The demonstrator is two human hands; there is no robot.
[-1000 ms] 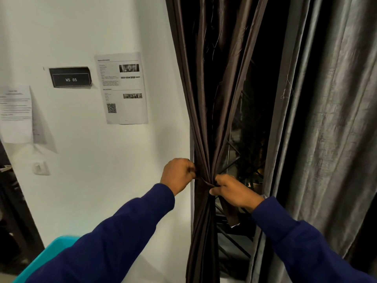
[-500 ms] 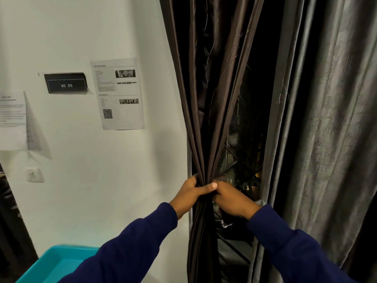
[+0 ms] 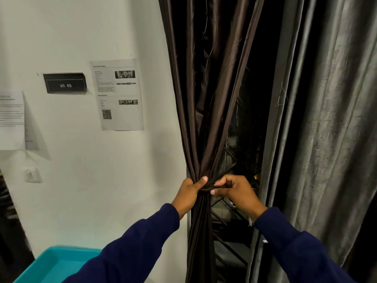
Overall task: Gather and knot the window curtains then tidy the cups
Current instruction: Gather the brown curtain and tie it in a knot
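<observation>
Curtains are the subject of the single head view: a dark brown curtain [image 3: 204, 111] hangs beside a white wall [image 3: 85, 190], gathered into a narrow bunch at about waist height. To its right a grey curtain [image 3: 326, 129] hangs loose and ungathered, with dark window glass and a metal grille [image 3: 230, 219] showing between the two.

Both hands meet at the gathered point. The left hand [image 3: 189, 194], in a navy sleeve, wraps its grip around the bunch, thumb pressed across the front. The right hand [image 3: 236, 190] pinches a thin strand of the same fabric, which runs across the bunch towards the left thumb; whether this strand is a loop or a loose end cannot be told.

On the wall are a black sign reading "WS 05" [image 3: 65, 83], two printed sheets and a switch. A teal tray [image 3: 53, 264] sits at the lower left.

As a judgement, the brown curtain is gathered and its knot is being formed but is not yet finished. The grey curtain is untouched, and no cups are in view, so tidying them remains.
</observation>
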